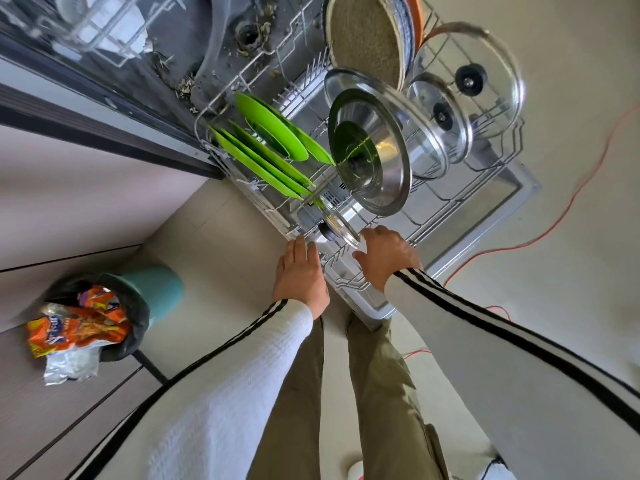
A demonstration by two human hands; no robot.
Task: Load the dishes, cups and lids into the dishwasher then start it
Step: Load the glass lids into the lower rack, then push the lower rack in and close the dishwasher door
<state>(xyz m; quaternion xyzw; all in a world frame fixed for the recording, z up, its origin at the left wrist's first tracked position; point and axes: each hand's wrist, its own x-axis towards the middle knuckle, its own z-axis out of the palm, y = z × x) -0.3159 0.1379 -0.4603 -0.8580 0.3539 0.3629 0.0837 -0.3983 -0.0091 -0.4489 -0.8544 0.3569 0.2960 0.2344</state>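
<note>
The lower dishwasher rack (pixel 446 216) is pulled out over the open door. Several green plates (pixel 270 150) stand on edge at its left. Glass lids with steel rims stand in it: a big one (pixel 374 157) in the middle, a small one (pixel 337 225) at the front, two more (pixel 440 116) (pixel 474 77) on the right. A speckled pan (pixel 363 39) stands at the back. My left hand (pixel 299 275) lies flat with straight fingers against the rack's front corner. My right hand (pixel 388 254) rests on the front rail beside the small lid, fingers loosely bent, holding nothing.
The upper rack (pixel 100 32) with white dishes is inside the machine at top left. A teal bin (pixel 152 289) stuffed with orange wrappers stands on the floor to the left. An orange cable (pixel 568 202) runs across the floor on the right. My legs are below.
</note>
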